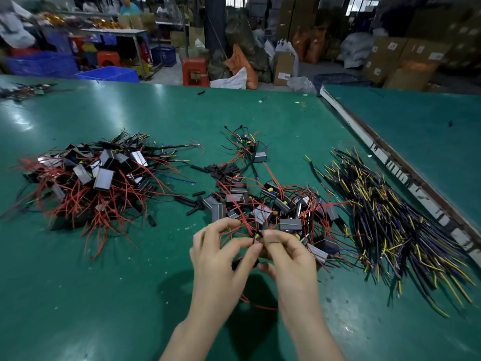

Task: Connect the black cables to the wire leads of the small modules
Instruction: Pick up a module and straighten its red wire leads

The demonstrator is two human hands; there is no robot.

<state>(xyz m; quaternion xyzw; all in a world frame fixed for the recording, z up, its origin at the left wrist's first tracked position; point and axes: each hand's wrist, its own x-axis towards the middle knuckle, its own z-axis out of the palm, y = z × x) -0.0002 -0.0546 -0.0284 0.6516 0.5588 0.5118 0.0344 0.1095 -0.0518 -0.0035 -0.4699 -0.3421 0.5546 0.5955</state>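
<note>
Three heaps lie across the green bench (109, 269). Toward its left edge sits a tangled pile of small grey-and-black box modules with thin red wire leads (88, 183). Mid-bench, a looser scatter of the same modules (270, 207) spreads beside short black sleeve pieces (221, 170). Toward the right edge lies a fanned bundle of long black cables with yellow and blue stripped ends (395, 222).

Near the front edge, the left hand (221, 259) pinches a red lead between thumb and forefinger, its other fingers loosely curled. The right hand (289, 256) closes its grip on a small black-and-yellow connector end (257, 236), fingertips nearly meeting the left's. The joint stands roughly upright between the two pinches, just in front of the middle scatter. The cable bundle lies to the right, nearer the right hand, its long axis running from the far edge toward the front right corner.
</note>
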